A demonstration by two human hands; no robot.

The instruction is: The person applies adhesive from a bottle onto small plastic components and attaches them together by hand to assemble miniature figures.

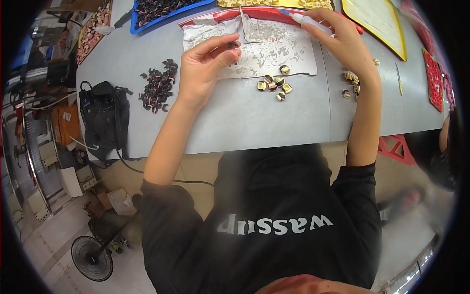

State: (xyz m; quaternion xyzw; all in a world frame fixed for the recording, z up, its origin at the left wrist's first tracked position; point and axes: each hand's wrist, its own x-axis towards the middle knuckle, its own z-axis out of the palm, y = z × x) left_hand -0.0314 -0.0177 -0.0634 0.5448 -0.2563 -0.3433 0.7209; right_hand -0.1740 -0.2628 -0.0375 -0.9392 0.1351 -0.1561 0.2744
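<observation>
My left hand (pixel 204 66) is raised over the left part of a white glue-smeared sheet (pixel 289 51), pinching a small dark curved piece (pixel 232 45) between thumb and fingertips. Farther right, my right hand (pixel 342 41) grips a small whitish squeeze bottle (pixel 313 22), its thin blue tip pointing left above the sheet's far edge. A pile of dark and pink curved pieces (pixel 157 87) lies left of my left forearm. Between my arms sits a loose group of small cream-and-dark pieces (pixel 273 85). More of these pieces (pixel 350 77) lie beside my right forearm, partly hidden by it.
A blue tray (pixel 164 23) of dark pieces and a yellow tray (pixel 338 4) of cream ones stand at the back. Another yellow-edged tray (pixel 377 24) is at back right, near a thin tool (pixel 399 81). A black bag (pixel 104 117) hangs at the table's left edge.
</observation>
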